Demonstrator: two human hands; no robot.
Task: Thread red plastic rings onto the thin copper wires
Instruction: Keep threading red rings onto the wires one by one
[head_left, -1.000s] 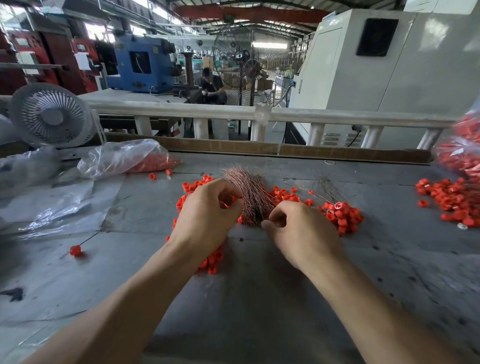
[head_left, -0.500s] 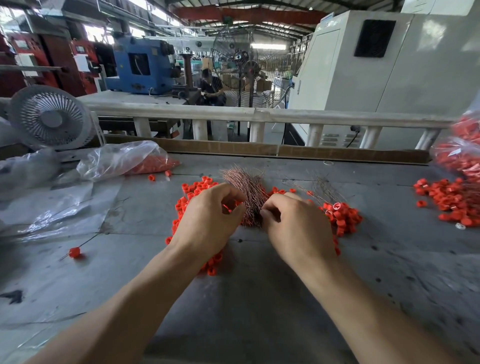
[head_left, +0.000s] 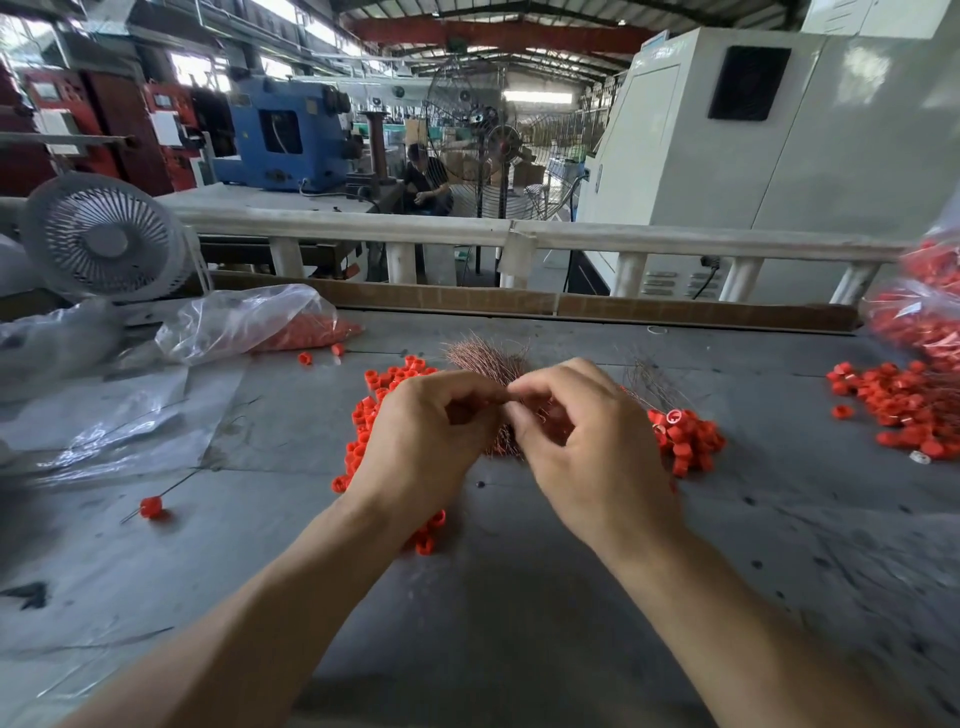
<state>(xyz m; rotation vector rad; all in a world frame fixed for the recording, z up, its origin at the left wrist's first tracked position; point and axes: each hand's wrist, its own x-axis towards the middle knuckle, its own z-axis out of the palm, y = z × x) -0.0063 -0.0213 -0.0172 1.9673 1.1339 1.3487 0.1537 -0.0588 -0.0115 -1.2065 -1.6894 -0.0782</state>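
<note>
two hands meet fingertip to fingertip over the bundle of copper wires (head_left: 488, 358), which lies just beyond and under my knuckles, its frayed ends fanning away from me. my left hand (head_left: 426, 436) is curled, thumb and forefinger pinched together on something small; i cannot tell whether it is a ring or only a wire end. my right hand (head_left: 587, 436) is curled too, forefinger and thumb closed at the same spot, with strands of wire showing under its fingers.

i judge the step to be feeding one wire through one ring. to do it well i should keep a single strand apart from the rest, hold it close to its tip so it does not bend, and bring the ring's hole square onto it.

loose red rings (head_left: 374, 395) lie in a heap touching the far side of my left hand, with more (head_left: 685, 441) just right of my right hand. a finished ring on a wire (head_left: 151, 506) sits well to the left. the grey table (head_left: 519, 597) is bare between my forearms and toward me, good room to draw the strand back. clear plastic bags (head_left: 244, 327) lie far left, the table's far edge well beyond the wires.
</note>
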